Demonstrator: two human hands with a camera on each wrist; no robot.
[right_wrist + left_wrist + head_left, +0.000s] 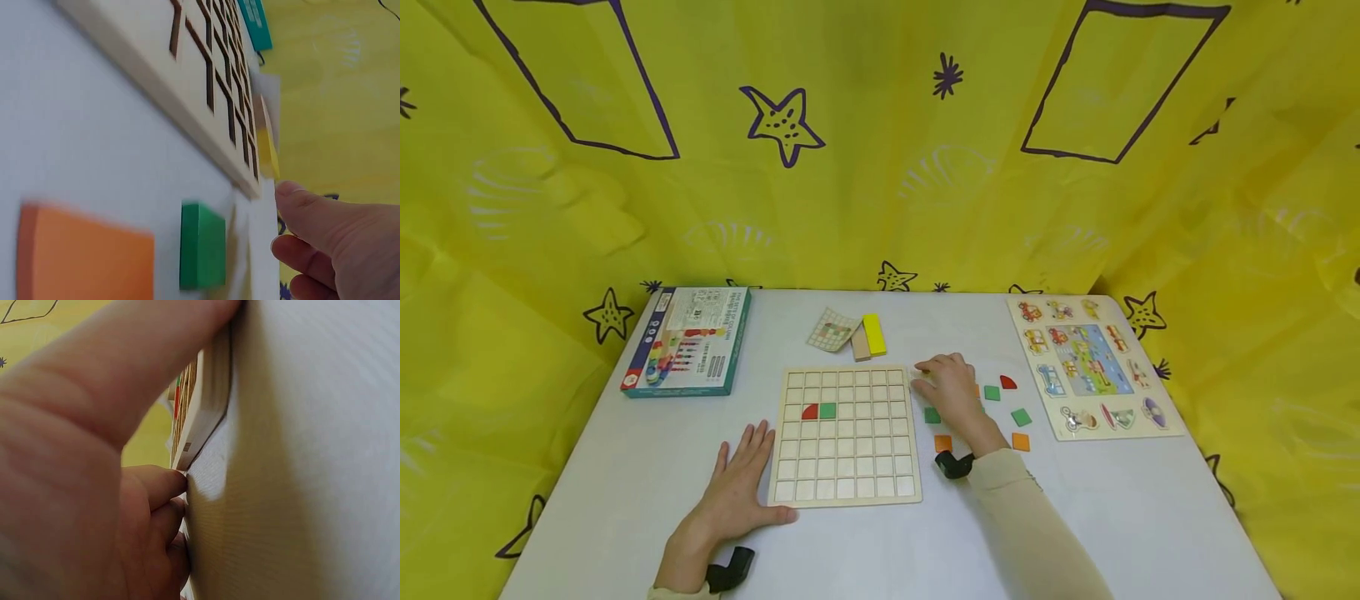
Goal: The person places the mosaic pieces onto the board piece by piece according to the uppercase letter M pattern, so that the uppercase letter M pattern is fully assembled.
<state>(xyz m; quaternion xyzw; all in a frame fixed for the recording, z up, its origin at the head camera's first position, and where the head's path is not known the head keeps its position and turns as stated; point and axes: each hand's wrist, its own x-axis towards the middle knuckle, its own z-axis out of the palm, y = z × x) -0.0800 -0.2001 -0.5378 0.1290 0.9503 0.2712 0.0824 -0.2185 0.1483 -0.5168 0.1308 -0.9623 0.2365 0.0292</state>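
Grid board (855,450), left hand (733,492) spread against its edge, right hand (953,395) partly curled, any hold unclear

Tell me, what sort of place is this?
Probably a play or learning table in a curtained-off booth: yellow star-patterned fabric rises around a white tabletop, where a wooden grid board and a vehicle picture puzzle lie.

Soft, even brightness fills the head view, where wide-angle stretch splays the table (850,550) toward 5 and 7 o'clock and small glints dot the puzzle (1063,429) near 4. The left wrist view carries a broad shadow toward 5 o'clock; the right is bluish, its orange tile (94,256) blurred near 7.
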